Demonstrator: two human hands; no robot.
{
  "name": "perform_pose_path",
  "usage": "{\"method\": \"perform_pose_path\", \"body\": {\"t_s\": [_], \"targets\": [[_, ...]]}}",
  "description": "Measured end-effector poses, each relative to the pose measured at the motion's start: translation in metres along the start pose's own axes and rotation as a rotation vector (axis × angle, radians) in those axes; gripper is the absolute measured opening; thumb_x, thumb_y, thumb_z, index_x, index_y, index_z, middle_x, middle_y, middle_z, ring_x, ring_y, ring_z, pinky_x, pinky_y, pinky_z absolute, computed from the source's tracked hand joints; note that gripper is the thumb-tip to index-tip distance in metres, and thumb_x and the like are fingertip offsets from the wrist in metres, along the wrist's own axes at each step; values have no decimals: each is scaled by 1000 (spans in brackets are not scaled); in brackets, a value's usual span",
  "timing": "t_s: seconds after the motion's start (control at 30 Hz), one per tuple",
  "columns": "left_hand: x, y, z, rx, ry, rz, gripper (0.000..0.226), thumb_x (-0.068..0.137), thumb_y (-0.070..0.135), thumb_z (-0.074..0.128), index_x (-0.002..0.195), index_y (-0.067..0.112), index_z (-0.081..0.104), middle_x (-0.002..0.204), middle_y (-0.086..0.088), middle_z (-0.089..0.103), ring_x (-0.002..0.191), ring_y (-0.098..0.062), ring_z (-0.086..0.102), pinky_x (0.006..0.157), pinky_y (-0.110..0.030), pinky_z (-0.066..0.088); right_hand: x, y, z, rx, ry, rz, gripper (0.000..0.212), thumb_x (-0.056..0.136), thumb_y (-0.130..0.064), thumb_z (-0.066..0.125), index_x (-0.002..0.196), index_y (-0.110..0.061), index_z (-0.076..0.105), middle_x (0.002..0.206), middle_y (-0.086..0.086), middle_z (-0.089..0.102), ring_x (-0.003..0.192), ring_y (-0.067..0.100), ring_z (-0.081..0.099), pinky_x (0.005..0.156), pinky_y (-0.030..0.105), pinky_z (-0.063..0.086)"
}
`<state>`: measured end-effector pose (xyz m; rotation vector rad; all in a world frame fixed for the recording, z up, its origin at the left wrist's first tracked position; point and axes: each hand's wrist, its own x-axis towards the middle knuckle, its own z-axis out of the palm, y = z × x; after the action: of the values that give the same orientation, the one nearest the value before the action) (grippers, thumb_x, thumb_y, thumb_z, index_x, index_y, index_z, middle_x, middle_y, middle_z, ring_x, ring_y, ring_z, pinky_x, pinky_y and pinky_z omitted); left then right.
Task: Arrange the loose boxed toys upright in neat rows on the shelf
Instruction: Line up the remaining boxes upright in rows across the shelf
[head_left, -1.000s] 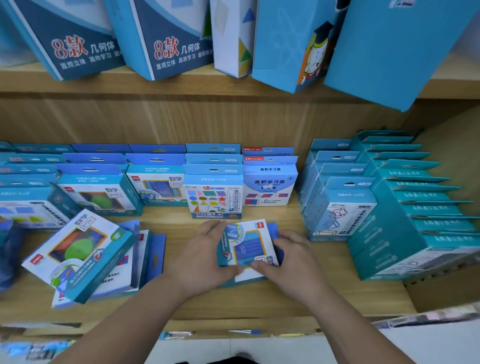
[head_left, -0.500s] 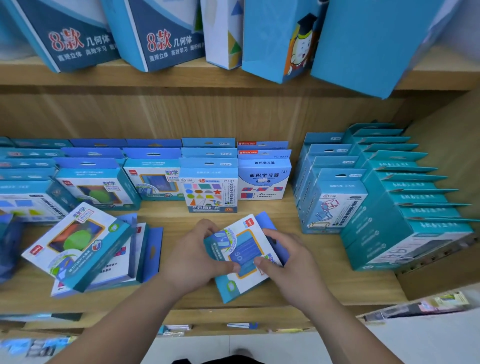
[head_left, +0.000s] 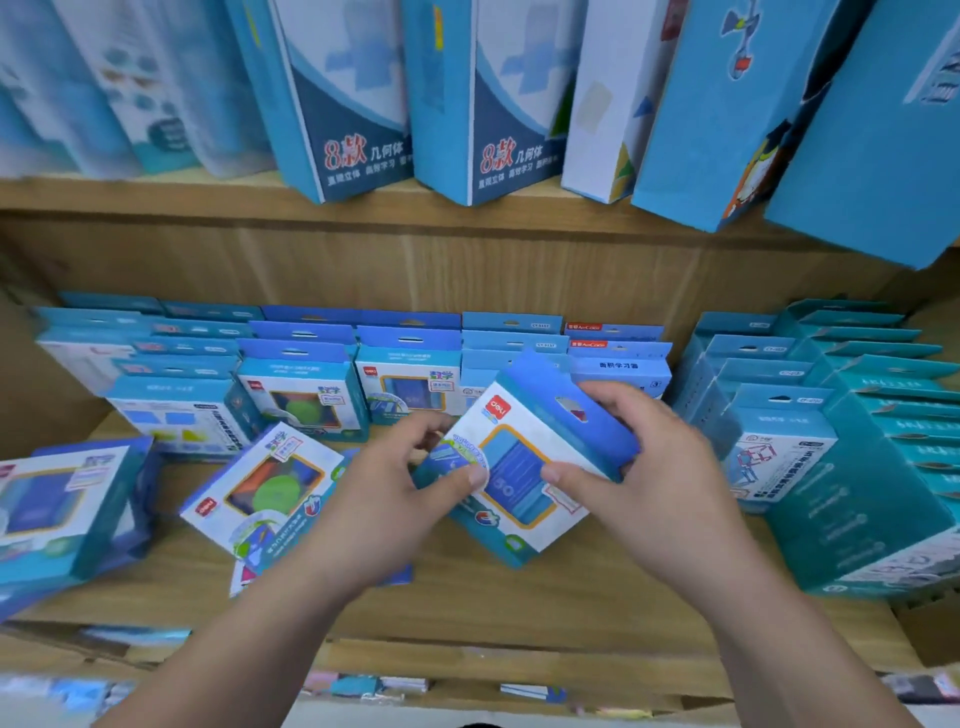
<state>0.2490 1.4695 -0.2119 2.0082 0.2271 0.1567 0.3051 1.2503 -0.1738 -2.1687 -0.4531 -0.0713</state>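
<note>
Upright rows of boxes (head_left: 410, 379) are standing at the back of the shelf (head_left: 571, 597), with loose boxes (head_left: 260, 488) lying left. Motion blur is smearing the print. Both the left hand (head_left: 395, 499) and right hand (head_left: 649, 467) are gripping a tilted boxed toy (head_left: 524, 457) above the shelf, its hang-tab seemingly pointing up-right.
</note>
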Motion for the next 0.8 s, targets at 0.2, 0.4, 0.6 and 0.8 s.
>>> {"method": "perform_pose_path", "body": {"t_s": [0.2, 0.4, 0.6, 0.8], "targets": [[-2, -19, -73, 401, 157, 177, 46, 80, 45, 77, 123, 30, 64, 114, 14, 63, 91, -3, 64, 81, -26, 52, 35, -52, 38, -128, -46, -160, 53, 78, -20, 82, 121, -37, 56, 115, -21, 65, 103, 5, 58, 85, 25, 43], [-5, -65, -125, 801, 112, 103, 69, 72, 69, 51, 116, 20, 71, 113, -4, 69, 103, -30, 60, 89, -41, 50, 73, -73, 88, -261, -187, -194, 54, 81, -23, 80, 126, -35, 53, 122, -9, 62, 109, 15, 56, 83, 30, 41], [-15, -91, -140, 799, 8, 66, 87, 60, 84, 50, 127, 30, 65, 137, 2, 56, 119, -26, 52, 101, -41, 44, 94, -71, 120, -342, -222, -238, 55, 81, -23, 80, 129, -32, 54, 128, -8, 62, 116, 17, 55, 91, 33, 44], [-17, -107, -146, 664, -53, 74, 99, 58, 91, 50, 142, 38, 49, 154, 12, 34, 134, -17, 40, 109, -36, 41, 100, -55, 139, -513, -146, -322, 52, 75, -26, 83, 123, -29, 63, 113, -7, 68, 116, 22, 47, 93, 36, 28]]}}
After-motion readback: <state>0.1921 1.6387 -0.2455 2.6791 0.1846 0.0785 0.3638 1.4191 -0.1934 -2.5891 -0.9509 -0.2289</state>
